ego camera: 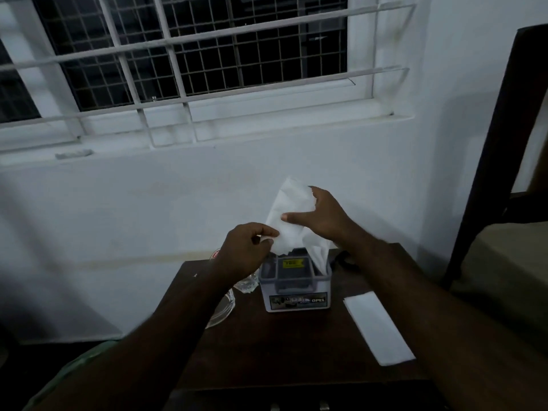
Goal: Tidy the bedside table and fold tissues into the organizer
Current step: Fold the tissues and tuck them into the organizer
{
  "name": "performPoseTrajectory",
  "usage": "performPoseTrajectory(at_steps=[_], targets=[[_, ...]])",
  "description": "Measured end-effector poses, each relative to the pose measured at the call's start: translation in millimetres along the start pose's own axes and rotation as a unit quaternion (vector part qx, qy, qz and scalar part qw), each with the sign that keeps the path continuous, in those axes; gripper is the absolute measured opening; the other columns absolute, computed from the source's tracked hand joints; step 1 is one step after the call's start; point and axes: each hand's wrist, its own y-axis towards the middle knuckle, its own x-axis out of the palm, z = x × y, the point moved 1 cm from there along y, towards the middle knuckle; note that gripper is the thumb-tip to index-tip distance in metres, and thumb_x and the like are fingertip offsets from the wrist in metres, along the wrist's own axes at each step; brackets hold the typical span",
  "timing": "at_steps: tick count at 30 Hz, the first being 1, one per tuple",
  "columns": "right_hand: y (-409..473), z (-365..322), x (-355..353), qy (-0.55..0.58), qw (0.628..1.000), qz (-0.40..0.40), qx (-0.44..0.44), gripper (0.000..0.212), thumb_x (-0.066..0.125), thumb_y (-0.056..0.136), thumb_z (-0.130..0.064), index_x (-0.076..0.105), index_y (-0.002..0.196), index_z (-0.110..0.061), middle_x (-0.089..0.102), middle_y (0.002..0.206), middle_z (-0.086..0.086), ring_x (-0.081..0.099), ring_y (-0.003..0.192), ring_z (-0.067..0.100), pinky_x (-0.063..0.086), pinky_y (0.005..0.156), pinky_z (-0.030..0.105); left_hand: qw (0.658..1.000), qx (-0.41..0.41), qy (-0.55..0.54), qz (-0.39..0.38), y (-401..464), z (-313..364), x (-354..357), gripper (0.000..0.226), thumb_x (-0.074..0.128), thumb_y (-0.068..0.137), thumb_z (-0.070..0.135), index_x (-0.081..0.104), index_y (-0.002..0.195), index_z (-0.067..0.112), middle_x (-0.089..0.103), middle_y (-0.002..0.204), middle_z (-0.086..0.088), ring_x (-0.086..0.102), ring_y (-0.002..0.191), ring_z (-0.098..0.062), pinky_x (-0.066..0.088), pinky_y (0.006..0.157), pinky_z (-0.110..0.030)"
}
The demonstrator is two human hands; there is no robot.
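The dark wooden bedside table [296, 345] stands against the white wall under a barred window, with the bed frame to its right; it carries everything the task concerns, within easy reach of both arms.

Near the table's back edge sits the organizer [295, 287], a small clear plastic box with a label reading OPEL on its front and a dark inner compartment bearing a yellow sticker. Its top is open, which suits dropping folded tissue in from above.

A folded tissue [378, 327] lies flat as a long strip on the table to the right of the organizer, apart from it, probably set there ready to go in.

The white tissue [292, 215] being worked is held up above the organizer, its lower end trailing down into the box's right side. Held in the air, it can hang straight for a fold.

The right hand [321, 213] is closed on the tissue's upper right edge, thumb across the front. The left hand [247, 247] pinches the lower left corner between thumb and fingertips.

To the left, partly hidden by the left forearm, are clear glass items [225, 307]; what they are I cannot tell.
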Motion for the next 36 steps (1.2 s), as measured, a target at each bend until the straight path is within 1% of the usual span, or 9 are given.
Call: performPoseTrajectory(at_steps=[4,9,13,17,22,28,30,33,36], targets=[[12,13,-13,-0.12,0.992,-0.039,-0.024,0.042,0.078,0.075,-0.011,0.063,0.114,-0.007,0.069,0.108,0.006,0.065,0.098,0.022,0.053,0.082,0.035,0.998,-0.011,0.053,-0.034,12,-14,18,0.029,0.056,0.088,0.002,0.07,0.112,0.012,0.067,0.112,-0.005,0.062,0.091,-0.013,0.045,0.079,-0.018],[18,28,-17,-0.199,0.979,-0.051,-0.015,0.047,0.081,0.073,-0.015,0.063,0.117,-0.008,0.065,0.115,0.007,0.06,0.104,0.021,0.045,0.081,0.029,0.991,-0.012,0.095,-0.098,14,-26,39,0.032,0.054,0.09,0.011,0.067,0.118,0.021,0.062,0.128,-0.002,0.055,0.118,-0.017,0.041,0.102,-0.03],[20,38,-15,-0.222,0.972,-0.074,-0.004,0.052,0.081,0.074,-0.019,0.061,0.12,-0.009,0.063,0.119,0.007,0.058,0.112,0.024,0.04,0.083,0.025,0.98,-0.014,0.153,-0.128,18,-31,42,0.024,0.055,0.091,0.038,0.071,0.108,0.029,0.069,0.115,0.005,0.057,0.113,-0.017,0.039,0.104,-0.047],[18,35,-9,-0.248,0.965,-0.081,-0.034,0.05,0.079,0.076,-0.02,0.062,0.121,-0.009,0.064,0.122,0.007,0.057,0.114,0.022,0.037,0.085,0.022,0.981,0.063,0.17,-0.069,20,-30,38,0.03,0.06,0.084,0.049,0.077,0.085,0.025,0.073,0.103,0.0,0.056,0.118,-0.02,0.033,0.106,-0.051],[14,19,-1,-0.269,0.954,-0.121,-0.054,0.035,0.076,0.076,-0.013,0.067,0.11,-0.009,0.068,0.112,0.006,0.055,0.093,0.014,0.036,0.077,0.023,0.978,0.054,0.152,-0.132,20,-22,35,0.039,0.054,0.08,0.048,0.075,0.07,0.017,0.065,0.071,-0.002,0.057,0.075,-0.014,0.042,0.075,-0.035],[6,14,22,-0.382,0.9,-0.202,-0.067,0.029,0.064,0.085,-0.009,0.064,0.113,-0.004,0.066,0.119,0.011,0.059,0.111,0.025,0.035,0.086,0.022,0.985,-0.082,0.076,-0.128,20,-16,33,0.026,0.054,0.092,0.027,0.073,0.099,0.011,0.065,0.115,-0.011,0.057,0.11,-0.027,0.042,0.1,-0.047],[7,8,18,-0.36,0.912,-0.186,-0.059,0.027,0.061,0.084,-0.005,0.065,0.11,-0.01,0.066,0.115,0.007,0.058,0.109,0.024,0.037,0.088,0.026,0.963,-0.085,0.169,-0.193,20,-17,33,0.034,0.042,0.098,0.032,0.067,0.117,0.019,0.051,0.141,-0.011,0.039,0.135,-0.029,0.028,0.113,-0.045],[7,-1,9,-0.291,0.942,-0.161,-0.05,0.027,0.062,0.079,-0.006,0.049,0.073,-0.029,0.051,0.079,-0.013,0.05,0.085,0.017,0.035,0.074,0.028,0.932,-0.131,0.22,-0.256,20,-18,34,0.051,0.03,0.095,0.049,0.048,0.139,0.031,0.014,0.162,-0.01,0.004,0.149,-0.029,0.006,0.121,-0.045],[3,2,16,-0.306,0.932,-0.194,-0.03,0.018,0.058,0.081,-0.007,0.063,0.096,-0.015,0.059,0.095,-0.006,0.053,0.091,0.018,0.036,0.076,0.027,0.929,-0.14,0.219,-0.264,22,-18,36,0.054,0.031,0.092,0.049,0.051,0.135,0.024,0.023,0.159,-0.014,0.015,0.146,-0.034,0.012,0.12,-0.048]])
